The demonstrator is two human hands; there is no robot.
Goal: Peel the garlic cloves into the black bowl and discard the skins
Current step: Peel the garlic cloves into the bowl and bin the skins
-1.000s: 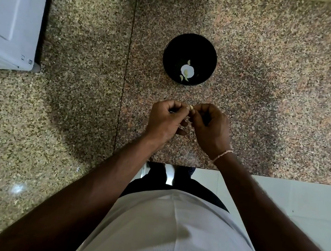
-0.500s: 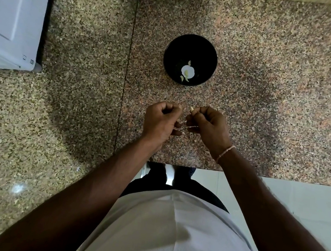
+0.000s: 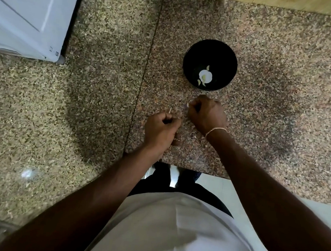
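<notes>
The granite worktop (image 3: 293, 57) was the largest thing in the view, one slab with a dark seam running down it, and one white appliance (image 3: 26, 8) stood at its far left corner. One black bowl (image 3: 192, 51) sat near the middle of the worktop, just beyond the hands; inside it lay one larger white piece of garlic (image 3: 205, 76) and about three small pale cloves or bits beside it, too small to count with certainty. The person had two hands at work, apart from each other. The right hand (image 3: 206, 115) was the nearer one to the bowl, its fingers curled and pinching something small and pale at the tips, which I judged to be the peeled garlic clove (image 3: 188, 104), though it was mostly hidden. The left hand (image 3: 161, 129) was lower, also with fingers curled closed, and one thin strip of skin (image 3: 170, 111) stuck up from its grip. The step in hand seemed to be the end of peeling one clove, skin separated from clove. The next move would call for carrying the clove over the rim and letting it drop in the bowl, while the skin must be kept away and thrown out. A few small skin flakes (image 3: 195, 137) lay on the worktop between the wrists.
</notes>
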